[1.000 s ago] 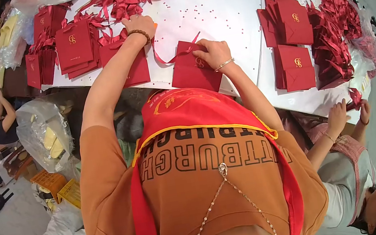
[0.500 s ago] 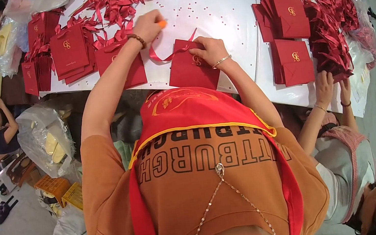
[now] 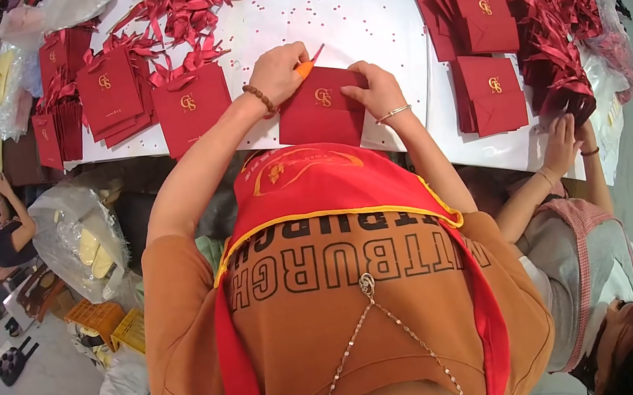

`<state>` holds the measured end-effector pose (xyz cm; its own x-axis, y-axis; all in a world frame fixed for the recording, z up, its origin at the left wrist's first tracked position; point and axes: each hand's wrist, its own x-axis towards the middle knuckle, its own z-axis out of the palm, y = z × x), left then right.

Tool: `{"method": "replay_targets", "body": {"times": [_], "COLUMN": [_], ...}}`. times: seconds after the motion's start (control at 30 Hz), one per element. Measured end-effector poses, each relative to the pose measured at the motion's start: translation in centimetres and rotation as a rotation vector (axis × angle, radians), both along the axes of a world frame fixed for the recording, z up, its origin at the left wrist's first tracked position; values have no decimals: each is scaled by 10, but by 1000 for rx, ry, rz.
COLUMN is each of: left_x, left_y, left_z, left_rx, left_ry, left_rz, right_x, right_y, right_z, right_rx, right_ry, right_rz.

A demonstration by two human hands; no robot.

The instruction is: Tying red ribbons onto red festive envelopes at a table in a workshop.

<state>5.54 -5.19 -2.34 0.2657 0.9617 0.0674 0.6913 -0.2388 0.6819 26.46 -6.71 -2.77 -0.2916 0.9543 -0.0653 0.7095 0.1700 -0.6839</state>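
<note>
Left hand (image 3: 280, 76) has come to the bag (image 3: 318, 119), fingers curled at its top left, hold unclear; right hand (image 3: 380, 94) pinches its top right

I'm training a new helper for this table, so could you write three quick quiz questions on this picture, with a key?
1. True or false: the brown beaded bracelet is on the right wrist.

2. Multiple choice: what is the right hand gripping?
A) a yellow crate
B) the flat red gift bag
C) a clear plastic bag

3. Fill in the blank: the small item at the fingertips of the left hand is ____ in colour.

Key:
1. False; the brown beaded bracelet is on the left wrist.
2. B
3. Orange
</note>
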Motion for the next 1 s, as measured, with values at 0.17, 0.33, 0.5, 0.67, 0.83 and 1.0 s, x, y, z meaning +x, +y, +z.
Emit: {"method": "replay_targets", "body": {"times": [0.17,0.33,0.5,0.67,0.83,1.0], "left_x": [28,41,47,49,47,44], "left_y": [-20,-29,-30,-31,-33,-34], "left_z": [10,-8,-11,-5,-8,-6], "left_rx": [-90,-241,-124,-222,-209,-131], "left_ry": [-109,-230,-170,-208,-275,-236], "left_rz": [-56,72,112,196,227,243], "right_x": [2,1,0,-3,-4,-9], "right_y": [6,5,4,3,3,4], "right_z": [-12,-8,-3,2,-6,-13], "right_rx": [-294,-278,-249,-262,-300,-271], "right_ry": [239,218,173,150,242,263], "right_rz": [-69,-63,-51,-56,-83,-69]}}
